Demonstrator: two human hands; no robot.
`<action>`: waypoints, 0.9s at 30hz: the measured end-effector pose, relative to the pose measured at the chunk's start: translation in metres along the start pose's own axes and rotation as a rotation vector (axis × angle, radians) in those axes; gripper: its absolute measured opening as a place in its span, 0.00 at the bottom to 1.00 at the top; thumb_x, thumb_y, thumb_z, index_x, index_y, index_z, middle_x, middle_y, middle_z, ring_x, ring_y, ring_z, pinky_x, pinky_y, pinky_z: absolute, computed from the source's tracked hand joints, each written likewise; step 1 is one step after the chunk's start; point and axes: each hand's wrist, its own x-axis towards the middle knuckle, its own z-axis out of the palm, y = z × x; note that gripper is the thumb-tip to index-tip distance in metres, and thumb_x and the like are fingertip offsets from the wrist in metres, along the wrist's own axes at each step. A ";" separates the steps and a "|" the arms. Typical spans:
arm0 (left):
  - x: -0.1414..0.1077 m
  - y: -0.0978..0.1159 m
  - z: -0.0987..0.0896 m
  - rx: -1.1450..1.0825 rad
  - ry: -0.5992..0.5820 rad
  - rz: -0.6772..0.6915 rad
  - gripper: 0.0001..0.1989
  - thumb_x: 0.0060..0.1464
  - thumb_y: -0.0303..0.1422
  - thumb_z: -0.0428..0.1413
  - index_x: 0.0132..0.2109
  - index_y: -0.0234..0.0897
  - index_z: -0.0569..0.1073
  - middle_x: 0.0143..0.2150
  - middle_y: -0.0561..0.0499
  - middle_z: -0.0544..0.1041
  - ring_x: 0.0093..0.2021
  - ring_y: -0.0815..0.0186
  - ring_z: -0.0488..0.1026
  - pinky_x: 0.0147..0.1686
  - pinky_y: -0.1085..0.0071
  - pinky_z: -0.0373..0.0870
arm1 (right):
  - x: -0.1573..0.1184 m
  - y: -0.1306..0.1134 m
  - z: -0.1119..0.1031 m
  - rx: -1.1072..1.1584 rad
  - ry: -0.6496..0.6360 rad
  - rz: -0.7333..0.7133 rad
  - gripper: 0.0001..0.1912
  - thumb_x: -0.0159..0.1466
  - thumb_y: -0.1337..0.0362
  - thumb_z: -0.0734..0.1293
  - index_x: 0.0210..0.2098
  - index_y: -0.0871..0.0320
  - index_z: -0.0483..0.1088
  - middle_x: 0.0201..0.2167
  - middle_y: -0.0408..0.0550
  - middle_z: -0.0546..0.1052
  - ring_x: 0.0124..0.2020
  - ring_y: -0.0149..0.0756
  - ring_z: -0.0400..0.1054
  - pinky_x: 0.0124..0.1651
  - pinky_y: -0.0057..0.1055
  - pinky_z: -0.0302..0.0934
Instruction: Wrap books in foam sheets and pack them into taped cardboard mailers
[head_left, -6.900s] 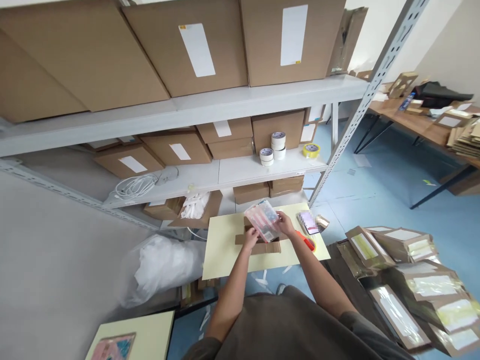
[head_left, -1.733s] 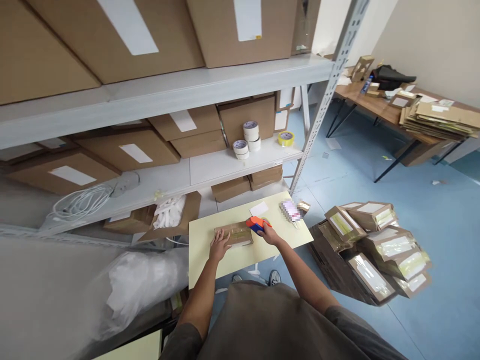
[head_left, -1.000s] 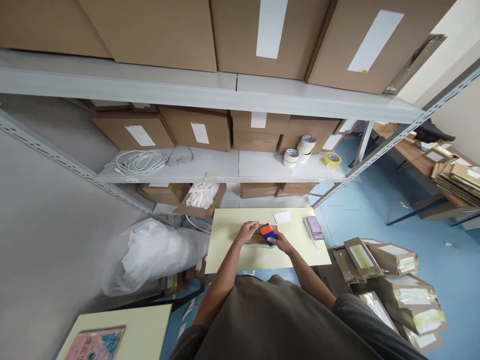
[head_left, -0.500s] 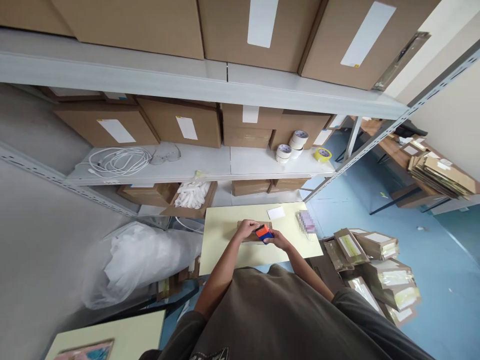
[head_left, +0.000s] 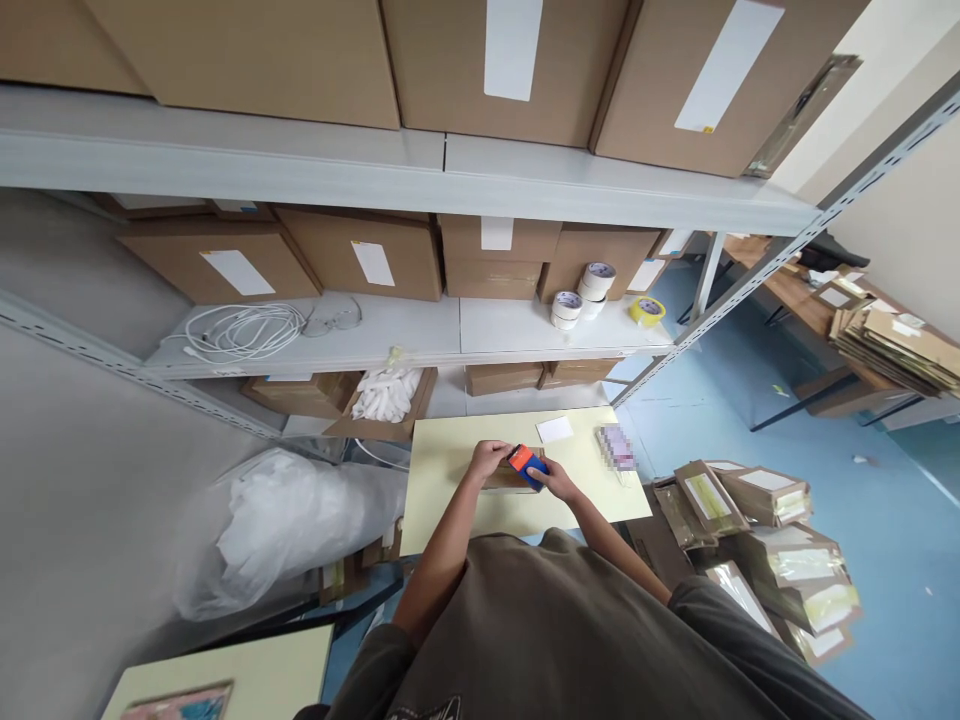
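Note:
A small orange-and-blue box (head_left: 536,470) with a dark end is held over the table, tilted. My right hand (head_left: 556,480) is closed around its blue part, thumb on top. At the orange end, the fingers of my left hand (head_left: 489,458) are pinched together against the dark edge; exactly what they grip there is too small to make out. Beneath the hands a brown cardboard box (head_left: 513,481) lies on the pale yellow table (head_left: 442,510). A white sheet of paper (head_left: 554,430) and a blurred-out purple packet (head_left: 616,447) lie further right on it.
Grey shelving (head_left: 405,170) with cardboard boxes stands in front. Tape rolls (head_left: 598,281), yellow tape (head_left: 646,311) and a coiled white cable (head_left: 244,332) rest on a shelf. A plastic bag (head_left: 292,520) is at left; packed cartons (head_left: 795,560) are piled on the floor at right.
The orange-and-blue box has turned slightly in my hands, showing more of its blue side. My left fingers stay at its orange end. The camera view has shifted a little.

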 end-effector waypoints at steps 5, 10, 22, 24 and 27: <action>-0.004 -0.005 0.004 0.012 0.098 -0.033 0.20 0.55 0.49 0.60 0.38 0.36 0.86 0.41 0.44 0.87 0.44 0.54 0.82 0.46 0.63 0.76 | 0.007 -0.020 -0.008 -0.167 0.031 -0.032 0.31 0.59 0.33 0.70 0.35 0.57 0.73 0.30 0.44 0.76 0.34 0.37 0.67 0.39 0.32 0.63; -0.007 -0.010 -0.023 -0.018 0.274 -0.092 0.18 0.53 0.46 0.60 0.36 0.36 0.86 0.37 0.45 0.87 0.40 0.57 0.82 0.42 0.65 0.75 | 0.012 -0.042 -0.030 -0.389 -0.019 -0.021 0.30 0.59 0.33 0.70 0.33 0.56 0.75 0.28 0.44 0.77 0.31 0.36 0.67 0.35 0.30 0.59; -0.026 -0.076 -0.075 0.129 0.484 -0.358 0.20 0.52 0.51 0.58 0.32 0.40 0.83 0.23 0.51 0.78 0.34 0.59 0.79 0.32 0.71 0.69 | 0.015 -0.044 -0.038 -0.785 0.035 0.158 0.25 0.59 0.38 0.76 0.31 0.55 0.79 0.30 0.51 0.82 0.33 0.41 0.74 0.32 0.31 0.52; -0.026 -0.083 -0.070 0.114 0.491 -0.385 0.20 0.52 0.51 0.57 0.33 0.40 0.84 0.23 0.51 0.78 0.35 0.59 0.79 0.33 0.71 0.70 | 0.019 -0.046 -0.033 -0.809 0.050 0.158 0.24 0.59 0.39 0.77 0.33 0.54 0.80 0.31 0.52 0.83 0.34 0.42 0.75 0.32 0.31 0.53; -0.025 -0.091 -0.060 0.080 0.486 -0.398 0.21 0.52 0.51 0.58 0.34 0.38 0.84 0.22 0.50 0.78 0.32 0.59 0.79 0.32 0.70 0.71 | 0.021 -0.043 -0.030 -0.824 0.065 0.169 0.23 0.58 0.39 0.77 0.35 0.53 0.82 0.33 0.53 0.84 0.35 0.43 0.76 0.33 0.32 0.54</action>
